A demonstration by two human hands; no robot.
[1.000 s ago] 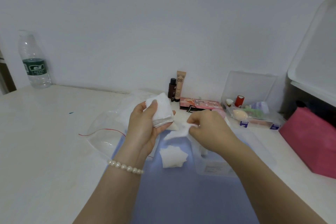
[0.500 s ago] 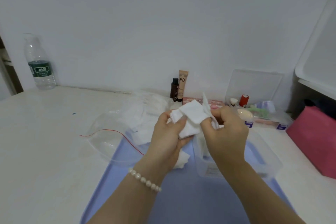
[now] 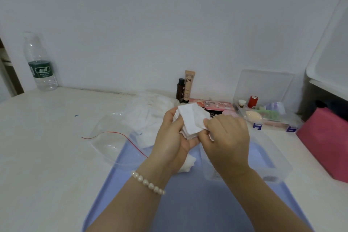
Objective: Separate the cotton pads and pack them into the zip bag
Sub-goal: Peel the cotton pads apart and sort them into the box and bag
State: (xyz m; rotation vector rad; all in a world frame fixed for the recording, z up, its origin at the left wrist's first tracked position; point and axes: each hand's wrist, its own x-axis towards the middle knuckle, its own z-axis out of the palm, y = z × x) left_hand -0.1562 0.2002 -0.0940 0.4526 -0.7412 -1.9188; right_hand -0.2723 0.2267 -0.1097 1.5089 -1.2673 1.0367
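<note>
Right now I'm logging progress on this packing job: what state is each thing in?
Cotton pads: stacked, gripped by left hand.
Top pad: pinched at its edge by right hand.
Zip bag: open, lying flat.
Clear box: lidless, on the blue tray.
Organizer box: lid up.
Water bottle: upright, looks nearly empty.

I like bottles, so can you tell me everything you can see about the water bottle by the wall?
The water bottle is clear plastic with ribbed sides and a dark green label bearing white writing too small to read. It stands upright at the far left of the pale table, close against the white wall. It looks nearly empty, though the water level is hard to judge. Its top blends into the wall, so the cap is unclear. Nothing but the table touches it; both hands are far from it.
</note>
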